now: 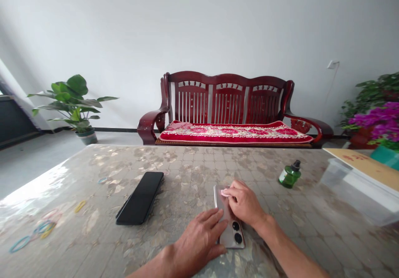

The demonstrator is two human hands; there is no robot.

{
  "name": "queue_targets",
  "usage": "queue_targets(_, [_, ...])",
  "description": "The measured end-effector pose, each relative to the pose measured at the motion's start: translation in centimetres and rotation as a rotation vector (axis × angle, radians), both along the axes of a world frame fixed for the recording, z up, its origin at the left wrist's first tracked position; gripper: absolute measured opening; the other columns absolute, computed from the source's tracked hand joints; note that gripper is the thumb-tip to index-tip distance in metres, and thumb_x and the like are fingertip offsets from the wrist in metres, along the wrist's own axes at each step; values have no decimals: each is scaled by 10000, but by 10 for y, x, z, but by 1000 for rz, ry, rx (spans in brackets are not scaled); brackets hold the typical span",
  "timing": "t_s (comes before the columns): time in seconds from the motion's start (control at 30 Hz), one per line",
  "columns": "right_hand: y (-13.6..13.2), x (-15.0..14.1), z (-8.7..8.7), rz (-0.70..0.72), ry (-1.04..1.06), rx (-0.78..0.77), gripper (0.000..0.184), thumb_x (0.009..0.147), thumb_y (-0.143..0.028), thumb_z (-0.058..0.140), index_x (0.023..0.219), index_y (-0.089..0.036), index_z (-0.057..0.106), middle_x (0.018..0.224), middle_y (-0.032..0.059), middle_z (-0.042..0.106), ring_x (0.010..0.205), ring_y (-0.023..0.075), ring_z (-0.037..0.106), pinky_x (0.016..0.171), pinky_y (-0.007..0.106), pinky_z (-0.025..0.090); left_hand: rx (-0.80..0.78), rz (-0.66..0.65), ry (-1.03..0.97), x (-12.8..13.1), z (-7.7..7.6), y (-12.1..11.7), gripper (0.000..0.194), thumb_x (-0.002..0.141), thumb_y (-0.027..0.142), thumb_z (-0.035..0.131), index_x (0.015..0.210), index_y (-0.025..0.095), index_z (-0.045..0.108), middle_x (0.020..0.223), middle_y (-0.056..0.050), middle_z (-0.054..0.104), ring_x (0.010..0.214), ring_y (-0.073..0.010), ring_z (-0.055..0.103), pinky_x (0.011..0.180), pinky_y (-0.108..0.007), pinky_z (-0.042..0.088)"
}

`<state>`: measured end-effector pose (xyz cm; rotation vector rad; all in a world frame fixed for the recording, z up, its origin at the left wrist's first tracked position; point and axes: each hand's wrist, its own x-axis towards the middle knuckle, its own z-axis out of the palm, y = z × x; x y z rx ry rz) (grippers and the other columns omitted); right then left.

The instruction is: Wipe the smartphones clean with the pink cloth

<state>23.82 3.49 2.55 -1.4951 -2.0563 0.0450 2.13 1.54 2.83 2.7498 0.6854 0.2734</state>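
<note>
A smartphone [225, 240] lies back side up on the table, two dark camera lenses showing near its closest end. Across its left edge rests my left hand [201, 238], the fingers on the back and the thumb by the near corner, holding it. My right hand [245, 201] is closed in a pinch on a small whitish pad [225, 192], which touches the phone's back near the far end; most of the pad is hidden by the fingers. To the left lies a second, black smartphone [141, 199], dark screen up, apart from both hands.
A green bottle [290, 175] with a black cap stands to the right. Beyond it is a clear plastic box [349, 190] with a tan board on top. Several coloured rubber bands [43, 228] lie on the patterned tablecloth [187, 161] at left. A wooden bench [227, 103] stands behind the table.
</note>
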Motion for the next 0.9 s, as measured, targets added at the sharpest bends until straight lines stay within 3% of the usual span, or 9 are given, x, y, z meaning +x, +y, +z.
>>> queue_targets(0.13, [-9,-4,2,36,-30,-3,365,757,-23,537,889,-274,767,827,23,634,836,173,594,719,243,461,-9,-5,-12,1,1,-1,525,885,390,711,1336,212,507,1472,-74,493,1352,-252,449,1154,-365,337])
queue_targets(0.33, [1,-6,-1,-63,21,29,319,855,-83,509,932,-261,763,833,33,637,849,174,595,773,255,467,-6,19,13,0,-1,-2,515,888,388,707,1330,200,522,1465,-89,499,1350,-274,451,1140,-385,360])
queue_targets(0.53, [-9,-9,2,50,-18,-14,355,735,-13,530,833,-266,759,780,17,608,798,167,576,695,241,446,-5,-21,-47,2,2,0,532,900,379,690,1360,223,472,1494,-64,468,1371,-230,425,1160,-335,322])
queue_targets(0.73, [-2,-6,-1,-1,74,5,345,810,-49,500,892,-258,762,834,28,636,849,169,596,761,253,462,-2,6,11,3,1,0,501,898,404,694,1318,193,521,1453,-99,510,1345,-270,458,1145,-375,350])
queue_targets(0.9, [-1,-5,1,109,191,-67,299,784,-86,536,840,-259,773,783,16,627,763,153,606,685,233,466,2,-20,-63,4,-1,0,576,890,444,698,1370,224,469,1411,-70,554,1330,-243,477,1136,-348,362])
